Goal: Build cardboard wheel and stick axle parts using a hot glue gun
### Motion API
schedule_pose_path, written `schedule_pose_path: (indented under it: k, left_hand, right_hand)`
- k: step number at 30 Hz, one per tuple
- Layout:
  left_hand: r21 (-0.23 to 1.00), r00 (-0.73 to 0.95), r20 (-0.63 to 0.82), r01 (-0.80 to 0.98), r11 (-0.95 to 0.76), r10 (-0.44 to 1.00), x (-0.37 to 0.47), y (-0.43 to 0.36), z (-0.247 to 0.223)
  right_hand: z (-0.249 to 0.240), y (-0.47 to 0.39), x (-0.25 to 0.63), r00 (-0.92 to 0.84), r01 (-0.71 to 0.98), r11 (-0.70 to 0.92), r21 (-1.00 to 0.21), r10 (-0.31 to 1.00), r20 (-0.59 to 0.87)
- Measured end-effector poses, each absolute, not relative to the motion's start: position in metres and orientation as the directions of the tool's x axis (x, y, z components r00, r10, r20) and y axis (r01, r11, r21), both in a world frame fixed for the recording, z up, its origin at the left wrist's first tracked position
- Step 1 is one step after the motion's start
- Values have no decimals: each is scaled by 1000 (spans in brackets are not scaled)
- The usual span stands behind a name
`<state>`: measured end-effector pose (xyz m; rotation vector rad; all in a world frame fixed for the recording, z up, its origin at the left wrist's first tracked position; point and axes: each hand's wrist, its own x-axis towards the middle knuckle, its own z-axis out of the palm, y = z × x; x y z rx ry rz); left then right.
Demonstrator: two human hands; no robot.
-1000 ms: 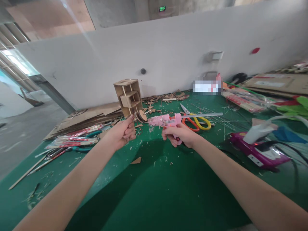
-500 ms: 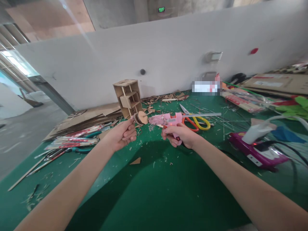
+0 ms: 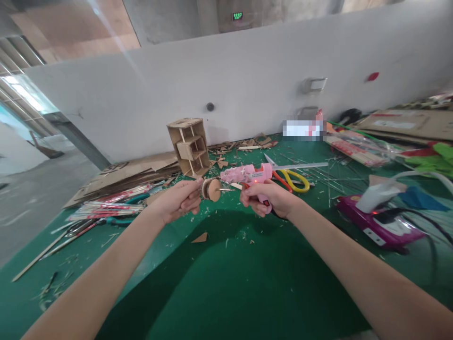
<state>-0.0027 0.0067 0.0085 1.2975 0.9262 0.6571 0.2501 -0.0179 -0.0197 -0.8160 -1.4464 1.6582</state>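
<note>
Pinched in my left hand (image 3: 182, 198) is a small cardboard spool (image 3: 213, 190) made of round discs, with a thin stick poking out to its right. My right hand (image 3: 265, 196) is wrapped round the handle of a pink glue gun (image 3: 247, 174), whose nozzle points left. A clear glue stick (image 3: 300, 165) sticks out of the gun's back. The nozzle is just above and right of the spool. Behind my left hand stands a cardboard shelf-like frame (image 3: 190, 146) with several compartments.
Orange and yellow scissors (image 3: 297, 180) lie behind my right hand. A purple power strip (image 3: 378, 224) with cables sits at the right. Wrapped sticks (image 3: 106, 210) and flat cardboard (image 3: 130, 174) lie left. Cardboard scraps (image 3: 247, 144) line the wall.
The spool has turned and dropped slightly, and its stick now points right below the nozzle. The glue gun and my right hand have moved a little to the right.
</note>
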Motion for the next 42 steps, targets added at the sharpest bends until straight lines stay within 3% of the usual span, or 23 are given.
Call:
schedule_pose_path:
  k: [20, 27, 33, 35, 38, 40, 42]
  left_hand:
    - [937, 409, -199, 345, 51, 890, -6, 9, 9]
    - [843, 315, -274, 534, 69, 909, -7, 11, 9]
    - [765, 160, -267, 635, 108, 950, -11, 16, 4]
    - [773, 102, -216, 626, 106, 971, -12, 19, 3]
    - [807, 54, -122, 586, 67, 991, -12, 24, 3]
    - [822, 37, -73, 568, 39, 997, -12, 25, 3]
    - [833, 33, -48, 553, 21, 998, -13, 26, 2]
  right_hand:
    - [-9, -22, 253, -518, 49, -54, -997, 852, -72]
    - [-9, -23, 251, -532, 109, -47, -993, 841, -98]
    - [-12, -22, 252, -581, 43, -2, -999, 814, -27]
    - [-13, -18, 250, -490, 8, 32, -999, 871, 24]
    - [-16, -8, 249, -156, 8, 67, -998, 986, 65]
    - [-21, -1, 251, 39, 85, 56, -995, 997, 60]
    - [-25, 6, 256, 119, 176, 36, -984, 991, 58]
